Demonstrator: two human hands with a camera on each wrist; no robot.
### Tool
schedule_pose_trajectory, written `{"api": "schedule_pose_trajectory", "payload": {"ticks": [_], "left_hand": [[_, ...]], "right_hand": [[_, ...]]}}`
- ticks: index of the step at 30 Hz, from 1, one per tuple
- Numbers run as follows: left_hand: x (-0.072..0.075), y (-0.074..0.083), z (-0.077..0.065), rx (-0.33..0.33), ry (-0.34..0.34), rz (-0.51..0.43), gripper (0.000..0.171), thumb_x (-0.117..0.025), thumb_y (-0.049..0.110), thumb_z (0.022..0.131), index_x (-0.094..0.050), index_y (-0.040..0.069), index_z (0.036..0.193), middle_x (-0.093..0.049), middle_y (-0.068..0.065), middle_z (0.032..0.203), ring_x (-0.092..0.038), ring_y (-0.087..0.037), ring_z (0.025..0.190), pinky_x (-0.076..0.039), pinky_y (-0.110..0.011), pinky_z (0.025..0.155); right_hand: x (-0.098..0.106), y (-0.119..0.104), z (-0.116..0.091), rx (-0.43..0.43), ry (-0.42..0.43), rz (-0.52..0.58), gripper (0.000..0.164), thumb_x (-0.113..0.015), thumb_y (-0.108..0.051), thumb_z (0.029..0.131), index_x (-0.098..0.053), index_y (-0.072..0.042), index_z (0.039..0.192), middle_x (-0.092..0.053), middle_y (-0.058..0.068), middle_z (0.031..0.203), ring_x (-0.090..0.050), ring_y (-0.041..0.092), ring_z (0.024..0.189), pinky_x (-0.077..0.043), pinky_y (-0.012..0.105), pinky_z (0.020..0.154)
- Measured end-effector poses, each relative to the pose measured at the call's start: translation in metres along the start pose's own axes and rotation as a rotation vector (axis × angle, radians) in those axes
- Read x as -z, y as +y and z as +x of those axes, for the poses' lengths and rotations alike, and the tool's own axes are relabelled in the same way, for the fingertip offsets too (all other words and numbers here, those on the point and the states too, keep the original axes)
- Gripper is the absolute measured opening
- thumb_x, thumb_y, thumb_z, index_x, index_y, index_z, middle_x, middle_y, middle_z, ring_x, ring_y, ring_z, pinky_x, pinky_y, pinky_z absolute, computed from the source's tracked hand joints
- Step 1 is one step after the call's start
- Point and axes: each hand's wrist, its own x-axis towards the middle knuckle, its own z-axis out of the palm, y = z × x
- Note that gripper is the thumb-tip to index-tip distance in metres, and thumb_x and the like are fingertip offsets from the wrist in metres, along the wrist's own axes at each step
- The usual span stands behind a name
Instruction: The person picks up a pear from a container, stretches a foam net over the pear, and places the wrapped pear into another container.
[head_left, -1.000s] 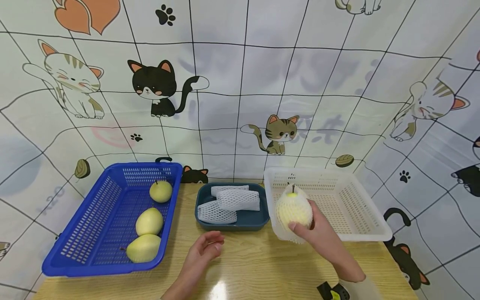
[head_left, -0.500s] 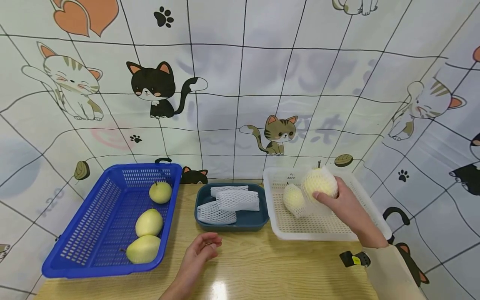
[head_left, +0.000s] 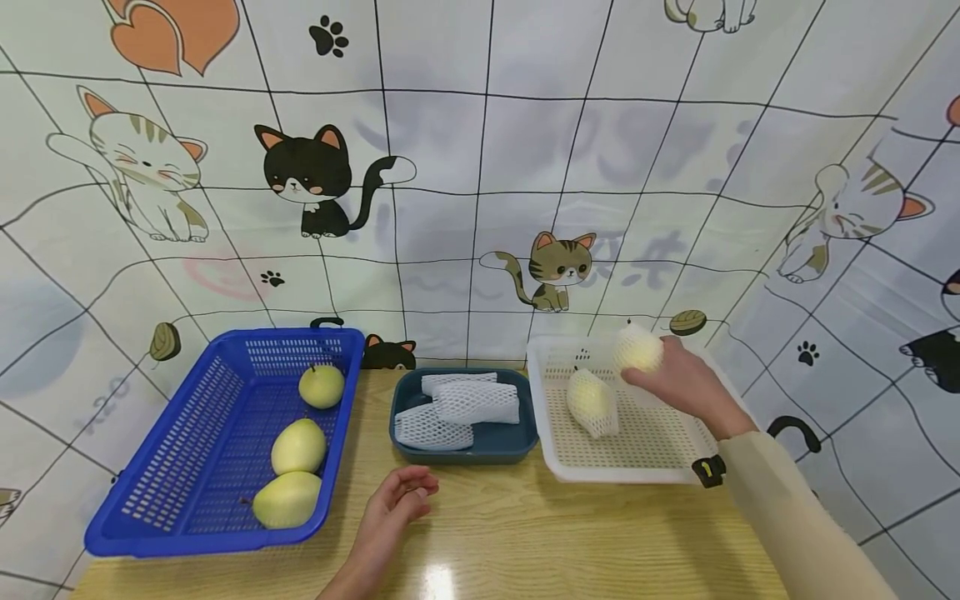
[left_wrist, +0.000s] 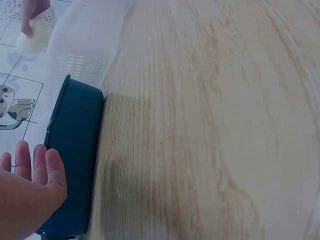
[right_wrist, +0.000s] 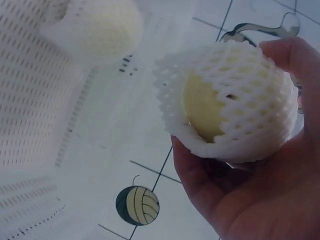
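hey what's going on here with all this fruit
A person is working at a wooden table with bare hands. The right hand holds a pear in a white foam net near the far side of the white basket, where another netted pear lies. The left hand holds nothing, near the teal tray of spare foam nets. Three bare pears are in the blue basket.

My right hand [head_left: 678, 382] grips a net-sleeved pear [head_left: 636, 350] over the back part of the white basket [head_left: 645, 454], where 1 more wrapped pear [head_left: 591, 403] lies. My left hand [head_left: 393, 504], fingers loosely bent, is near the dark teal tray [head_left: 501, 437] of white foam nets [head_left: 477, 402]. Left of that tray, the blue basket [head_left: 210, 540] holds 3 bare pears [head_left: 298, 447] along its right side.
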Motion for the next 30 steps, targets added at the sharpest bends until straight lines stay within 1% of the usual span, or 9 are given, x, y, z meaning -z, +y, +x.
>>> {"api": "schedule_pose_trajectory", "payload": {"ticks": [3,5,8,10,14,22,24,28,30], "left_hand": [[0.002,0.0,0.002,-0.018,0.016,0.008,0.035,-0.055,0.002,0.101,-0.05,-0.013,0.132,-0.065,-0.02,0.119,-0.065,-0.017,0.108,-0.055,-0.037,0.092],[0.003,0.001,0.003,-0.017,0.027,0.008,0.035,-0.055,0.003,0.101,-0.05,-0.012,0.132,-0.065,-0.02,0.118,-0.065,-0.016,0.107,-0.055,-0.037,0.092],[0.004,0.002,0.004,-0.02,0.033,0.005,0.035,-0.055,0.004,0.102,-0.05,-0.012,0.132,-0.065,-0.02,0.118,-0.066,-0.015,0.107,-0.055,-0.037,0.093],[0.005,0.003,0.005,-0.027,0.028,-0.001,0.035,-0.055,0.004,0.102,-0.049,-0.013,0.132,-0.065,-0.02,0.118,-0.066,-0.014,0.107,-0.055,-0.037,0.093],[0.005,0.005,0.005,-0.04,0.008,-0.007,0.035,-0.055,0.004,0.102,-0.049,-0.013,0.132,-0.065,-0.021,0.119,-0.065,-0.015,0.108,-0.055,-0.039,0.094],[0.008,0.005,0.003,-0.011,0.005,-0.008,0.037,-0.054,0.004,0.102,-0.048,-0.013,0.134,-0.063,-0.021,0.121,-0.064,-0.016,0.11,-0.055,-0.039,0.096],[0.008,0.005,0.003,-0.014,0.004,-0.011,0.037,-0.055,0.003,0.102,-0.048,-0.013,0.134,-0.063,-0.022,0.121,-0.064,-0.016,0.11,-0.055,-0.04,0.096],[0.006,0.006,0.004,-0.033,-0.007,-0.019,0.036,-0.055,0.003,0.102,-0.048,-0.014,0.134,-0.064,-0.022,0.121,-0.064,-0.016,0.11,-0.055,-0.038,0.095],[0.004,0.005,0.005,-0.034,-0.017,-0.021,0.036,-0.055,0.003,0.102,-0.048,-0.014,0.133,-0.064,-0.023,0.121,-0.065,-0.016,0.11,-0.055,-0.037,0.094]], "right_hand": [[0.0,0.005,0.013,-0.007,-0.053,-0.038,0.095,-0.068,-0.052,0.091,-0.031,0.021,0.139,-0.059,0.031,0.11,-0.06,0.031,0.08,-0.048,0.04,0.062],[-0.001,0.009,0.022,-0.015,-0.092,-0.067,0.096,-0.066,-0.053,0.091,-0.029,0.022,0.139,-0.059,0.031,0.11,-0.06,0.032,0.081,-0.048,0.041,0.063],[-0.005,0.016,0.035,-0.04,-0.148,-0.103,0.101,-0.065,-0.053,0.091,-0.024,0.024,0.141,-0.057,0.037,0.117,-0.062,0.037,0.087,-0.051,0.046,0.069],[-0.007,0.021,0.042,-0.064,-0.179,-0.132,0.105,-0.065,-0.053,0.091,-0.02,0.026,0.144,-0.053,0.041,0.126,-0.062,0.042,0.096,-0.052,0.051,0.076],[-0.012,0.031,0.053,-0.121,-0.242,-0.18,0.106,-0.066,-0.052,0.09,-0.02,0.026,0.144,-0.049,0.042,0.133,-0.059,0.048,0.104,-0.051,0.057,0.083],[-0.021,0.039,0.061,-0.204,-0.374,-0.245,0.083,-0.068,-0.05,0.089,-0.047,0.016,0.135,-0.058,0.032,0.127,-0.058,0.041,0.105,-0.05,0.06,0.089],[-0.026,0.041,0.062,-0.221,-0.395,-0.251,0.084,-0.069,-0.05,0.089,-0.048,0.015,0.138,-0.057,0.032,0.13,-0.058,0.041,0.107,-0.05,0.06,0.091],[-0.038,0.044,0.061,-0.277,-0.41,-0.252,0.09,-0.071,-0.052,0.088,-0.044,0.013,0.144,-0.05,0.037,0.14,-0.054,0.051,0.121,-0.048,0.062,0.097],[-0.043,0.047,0.062,-0.305,-0.412,-0.248,0.09,-0.072,-0.053,0.087,-0.047,0.012,0.143,-0.052,0.037,0.138,-0.054,0.051,0.12,-0.049,0.06,0.096]]}}
